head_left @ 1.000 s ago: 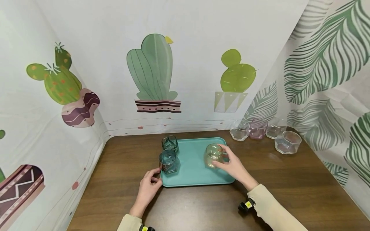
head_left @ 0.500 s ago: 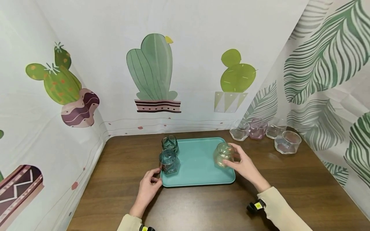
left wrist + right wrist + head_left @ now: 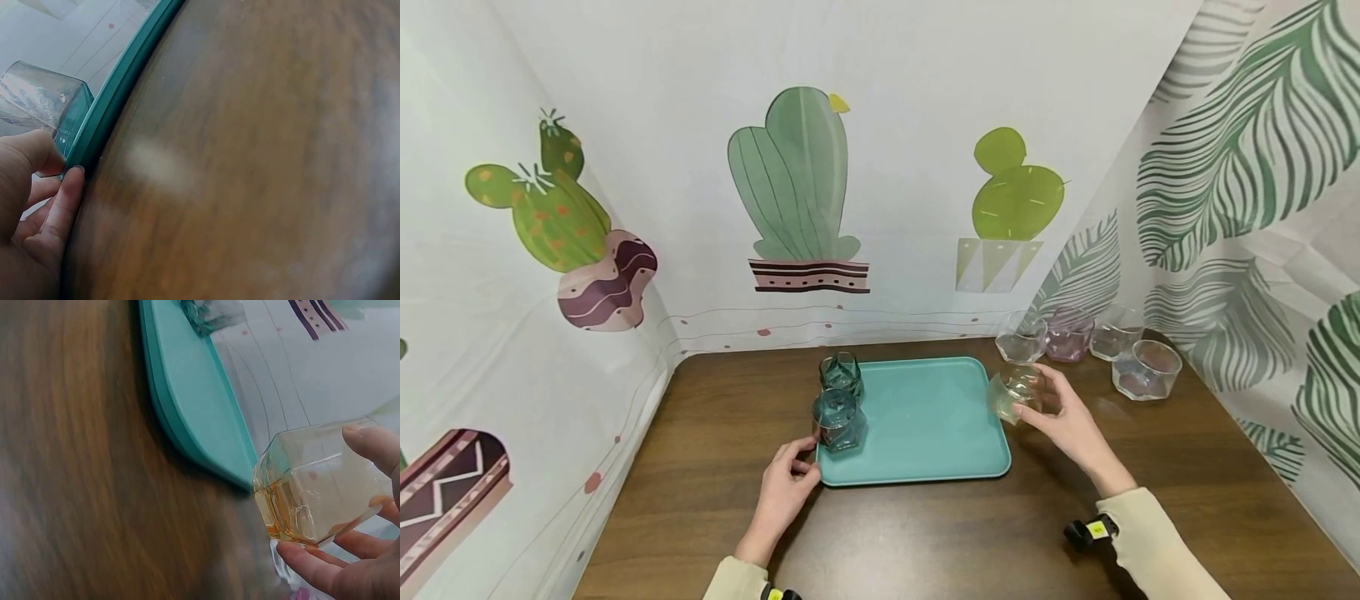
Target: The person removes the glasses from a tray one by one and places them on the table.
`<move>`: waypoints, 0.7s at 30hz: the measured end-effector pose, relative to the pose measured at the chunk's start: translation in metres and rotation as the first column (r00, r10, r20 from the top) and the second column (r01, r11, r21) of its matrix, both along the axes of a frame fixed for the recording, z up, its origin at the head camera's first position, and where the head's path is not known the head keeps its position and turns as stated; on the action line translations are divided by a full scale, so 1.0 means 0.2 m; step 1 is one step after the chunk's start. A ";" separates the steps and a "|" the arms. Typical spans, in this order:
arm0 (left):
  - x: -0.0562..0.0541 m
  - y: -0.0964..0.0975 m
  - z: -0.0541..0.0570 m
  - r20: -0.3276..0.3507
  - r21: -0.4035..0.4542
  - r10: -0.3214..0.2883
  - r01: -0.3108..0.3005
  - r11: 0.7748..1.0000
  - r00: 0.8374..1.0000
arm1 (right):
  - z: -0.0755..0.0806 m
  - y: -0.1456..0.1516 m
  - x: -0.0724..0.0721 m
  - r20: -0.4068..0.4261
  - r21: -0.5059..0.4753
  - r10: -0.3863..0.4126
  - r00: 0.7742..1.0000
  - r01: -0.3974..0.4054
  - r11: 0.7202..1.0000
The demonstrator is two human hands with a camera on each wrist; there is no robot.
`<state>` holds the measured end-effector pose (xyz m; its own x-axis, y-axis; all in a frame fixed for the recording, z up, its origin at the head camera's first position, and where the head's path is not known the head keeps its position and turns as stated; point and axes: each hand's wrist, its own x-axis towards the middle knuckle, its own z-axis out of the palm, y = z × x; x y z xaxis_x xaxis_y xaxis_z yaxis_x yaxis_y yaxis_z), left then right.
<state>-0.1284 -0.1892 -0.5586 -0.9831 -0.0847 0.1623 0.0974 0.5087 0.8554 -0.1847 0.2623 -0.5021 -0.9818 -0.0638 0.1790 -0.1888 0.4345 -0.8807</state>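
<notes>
My right hand (image 3: 1063, 417) holds a pale yellow-tinted glass (image 3: 1017, 393), thumb on one side and fingers on the other. The glass is tilted and overlaps the right edge of the turquoise tray (image 3: 917, 425) in the head view. Up close in the right wrist view, the faceted amber base of the yellow glass (image 3: 294, 506) shows. At the tray's front left corner, my left hand (image 3: 786, 483) grips the rim with curled fingers, thumb and a fingertip at the edge (image 3: 75, 156). A blue glass (image 3: 838, 421) and a dark green glass (image 3: 841, 373) stand along the tray's left side.
Several glasses stand at the back right of the wooden table (image 3: 910, 542): a clear one (image 3: 1021, 340), a pink one (image 3: 1069, 337), another clear one (image 3: 1116, 335) and a nearer clear one (image 3: 1147, 372). A printed cloth wall (image 3: 910, 183) rises behind the table.
The right hand has carried the yellow glass rightward from over the tray to its right edge, and the glass has become tilted. The left hand and tray have stayed in place.
</notes>
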 end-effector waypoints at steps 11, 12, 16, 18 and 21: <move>-0.01 -0.01 0.00 0.047 -0.013 0.008 -0.007 1.000 0.999 | 0.03 0.18 0.00 0.020 0.110 -0.132 0.991 0.129 0.986; -0.01 -0.01 0.00 0.045 -0.013 0.008 -0.008 1.000 0.999 | 0.03 0.19 0.00 0.034 0.118 -0.144 0.989 0.139 0.983; -0.01 0.00 0.00 0.039 -0.006 0.007 -0.007 1.000 0.999 | 0.03 0.25 -0.01 0.060 0.166 -0.213 0.975 0.200 0.966; -0.01 0.00 0.00 0.038 -0.001 0.007 -0.007 1.000 0.999 | 0.02 0.28 -0.02 0.058 0.177 -0.244 0.968 0.231 0.957; -0.01 -0.01 0.00 0.030 0.000 0.006 -0.006 1.000 1.000 | 0.01 0.31 -0.03 0.056 0.186 -0.284 0.957 0.270 0.945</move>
<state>-0.1298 -0.1903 -0.5593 -0.9870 -0.0904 0.1327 0.0688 0.5088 0.8581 -0.1901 0.3236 -0.5011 -0.9758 0.1898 0.1090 0.0297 0.6079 -0.7934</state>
